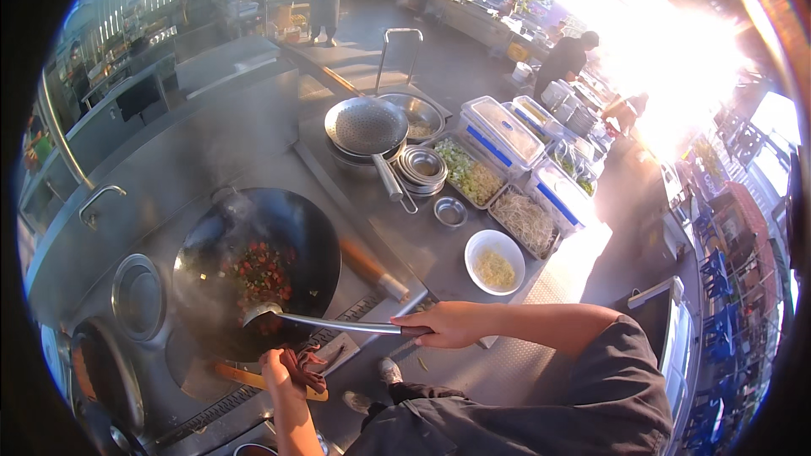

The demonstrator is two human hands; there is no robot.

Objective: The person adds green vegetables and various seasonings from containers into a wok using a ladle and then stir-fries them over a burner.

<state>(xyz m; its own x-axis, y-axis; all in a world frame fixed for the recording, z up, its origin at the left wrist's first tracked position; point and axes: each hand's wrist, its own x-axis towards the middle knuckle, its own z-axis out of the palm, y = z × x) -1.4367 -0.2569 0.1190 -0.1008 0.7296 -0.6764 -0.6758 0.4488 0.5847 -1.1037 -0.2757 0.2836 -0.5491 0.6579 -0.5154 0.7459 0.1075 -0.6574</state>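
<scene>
A large black wok [317, 228] sits on the steel range, with steam rising from it. Chopped red and green vegetables [260, 269] lie in its bottom. My right hand [447, 323] grips the dark end of a long metal ladle [336, 324], whose bowl rests among the vegetables at the wok's near side. My left hand [283, 373] holds a bunched dark red cloth [307, 367] at the near rim of the wok; the part of the wok under the cloth is hidden. Beneath that hand runs a yellow-orange handle [237, 375].
Right of the wok stand a perforated strainer [366, 125], stacked steel bowls [422, 166], a white bowl of pale shreds [494, 264], a tray of bean sprouts [524, 218] and lidded plastic containers [502, 130]. A steel basin [138, 297] lies left. Several people work farther back.
</scene>
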